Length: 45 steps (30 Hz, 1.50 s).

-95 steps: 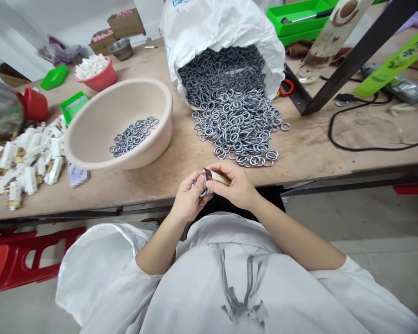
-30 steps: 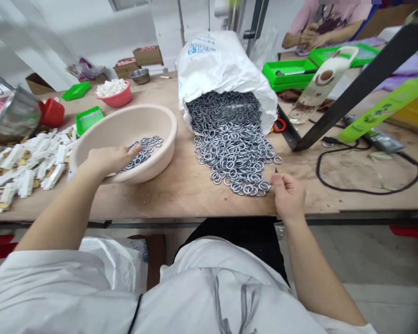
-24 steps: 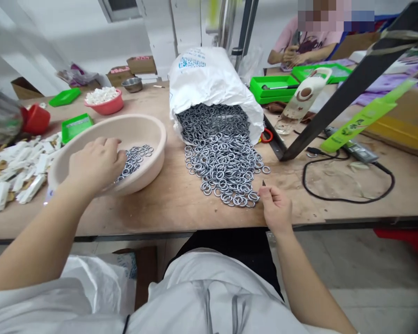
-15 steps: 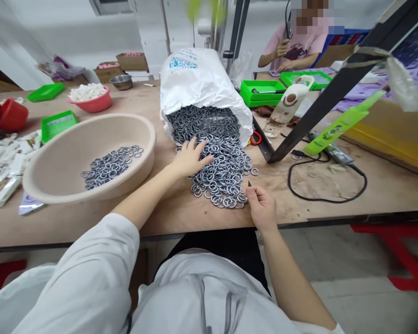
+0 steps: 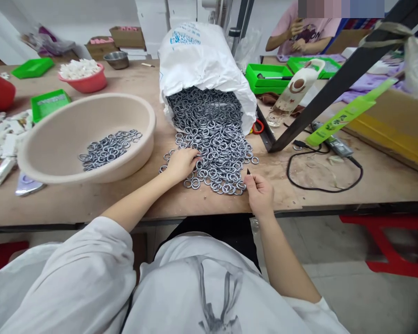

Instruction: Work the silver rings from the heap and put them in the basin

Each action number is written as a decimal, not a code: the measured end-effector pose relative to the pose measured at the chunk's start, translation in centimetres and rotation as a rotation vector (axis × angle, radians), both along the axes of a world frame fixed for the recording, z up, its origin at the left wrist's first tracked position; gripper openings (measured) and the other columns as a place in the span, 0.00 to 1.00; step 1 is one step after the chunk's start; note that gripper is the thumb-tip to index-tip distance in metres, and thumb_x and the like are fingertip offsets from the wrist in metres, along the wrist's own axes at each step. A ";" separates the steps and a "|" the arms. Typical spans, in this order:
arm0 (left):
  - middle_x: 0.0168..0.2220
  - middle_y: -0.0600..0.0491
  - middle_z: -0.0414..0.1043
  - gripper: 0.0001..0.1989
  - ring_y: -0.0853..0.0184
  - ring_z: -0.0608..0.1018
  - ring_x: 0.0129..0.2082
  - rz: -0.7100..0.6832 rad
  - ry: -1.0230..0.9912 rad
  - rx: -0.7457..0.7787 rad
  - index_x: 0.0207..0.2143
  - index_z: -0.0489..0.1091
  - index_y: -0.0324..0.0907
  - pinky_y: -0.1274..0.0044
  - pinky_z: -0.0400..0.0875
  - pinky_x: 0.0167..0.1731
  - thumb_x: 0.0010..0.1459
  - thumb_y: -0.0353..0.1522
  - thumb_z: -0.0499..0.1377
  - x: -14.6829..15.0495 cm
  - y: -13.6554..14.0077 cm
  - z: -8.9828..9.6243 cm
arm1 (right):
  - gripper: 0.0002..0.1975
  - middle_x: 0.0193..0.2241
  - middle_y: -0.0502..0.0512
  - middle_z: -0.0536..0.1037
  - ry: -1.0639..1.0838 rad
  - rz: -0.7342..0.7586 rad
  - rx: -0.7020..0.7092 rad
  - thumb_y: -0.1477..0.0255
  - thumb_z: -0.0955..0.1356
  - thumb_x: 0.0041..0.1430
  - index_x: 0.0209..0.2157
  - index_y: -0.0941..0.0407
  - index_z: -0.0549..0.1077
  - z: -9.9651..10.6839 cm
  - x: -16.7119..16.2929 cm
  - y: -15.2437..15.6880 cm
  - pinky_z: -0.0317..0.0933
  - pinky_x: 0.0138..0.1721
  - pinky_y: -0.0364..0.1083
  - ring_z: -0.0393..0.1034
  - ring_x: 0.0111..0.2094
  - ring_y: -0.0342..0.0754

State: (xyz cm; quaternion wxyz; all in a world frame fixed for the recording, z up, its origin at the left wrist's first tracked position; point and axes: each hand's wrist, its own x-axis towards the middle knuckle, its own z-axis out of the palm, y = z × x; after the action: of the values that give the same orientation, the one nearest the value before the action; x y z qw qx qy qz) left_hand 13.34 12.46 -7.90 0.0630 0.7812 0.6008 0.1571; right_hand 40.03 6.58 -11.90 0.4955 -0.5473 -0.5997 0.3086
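Note:
Grey rings [image 5: 218, 155] spill from the open mouth of a white sack [image 5: 204, 58] onto the table. At the left edge of the pile, my left hand [image 5: 183, 163] rests among the rings with its fingers curled in toward the thumb. Whatever is between those fingers is hidden. My right hand [image 5: 260, 194] is closed just right of the pile, pinching a small dark pointed tool [image 5: 248, 172] whose tip sticks up above the thumb. More grey rings [image 5: 107, 150] lie in a large beige basin [image 5: 52, 167] to my left.
A dark metal bar [image 5: 310, 102] slants up on the right, near a bottle [image 5: 296, 93], a lime-green packet [image 5: 348, 113] and a looped black cable [image 5: 323, 189]. Green trays [image 5: 268, 79] stand behind. White pieces [image 5: 7, 144] lie far left. A person in pink [image 5: 303, 32] sits opposite.
My left hand has drawn back toward me and left, its spread fingers now curled; some rings have slid left with it. My right hand keeps hold of the dark tool. The view has tilted down.

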 end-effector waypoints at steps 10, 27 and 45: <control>0.36 0.49 0.77 0.14 0.62 0.74 0.38 -0.036 -0.554 -0.111 0.39 0.76 0.39 0.71 0.66 0.43 0.64 0.37 0.53 -1.4 -5.0 1.8 | 0.23 0.20 0.47 0.65 0.069 -0.030 0.064 0.51 0.67 0.60 0.25 0.56 0.71 1.6 -1.7 -1.0 0.54 0.28 0.43 0.58 0.25 0.43; 0.19 0.61 0.57 0.18 0.79 0.57 0.17 0.123 -1.724 -0.655 0.34 0.70 0.38 0.83 0.50 0.18 0.51 0.42 0.69 1.6 -14.8 1.8 | 0.21 0.29 0.50 0.74 0.309 0.563 -0.027 0.49 0.68 0.59 0.35 0.54 0.75 4.2 -10.7 -4.7 0.61 0.37 0.46 0.68 0.33 0.46; 0.15 0.63 0.50 0.21 0.77 0.52 0.16 0.174 -1.813 -0.714 0.23 0.59 0.41 0.82 0.51 0.18 0.52 0.43 0.66 1.7 -15.7 2.2 | 0.23 0.19 0.49 0.63 -0.363 0.522 0.284 0.55 0.61 0.67 0.21 0.54 0.62 5.2 -10.1 -6.3 0.45 0.28 0.45 0.56 0.23 0.43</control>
State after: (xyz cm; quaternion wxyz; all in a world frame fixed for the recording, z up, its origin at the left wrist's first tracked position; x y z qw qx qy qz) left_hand 15.07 -3.26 -5.74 0.7220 0.2519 0.3924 0.5111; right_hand 29.96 0.24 -6.73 0.3563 -0.3470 -0.8348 0.2359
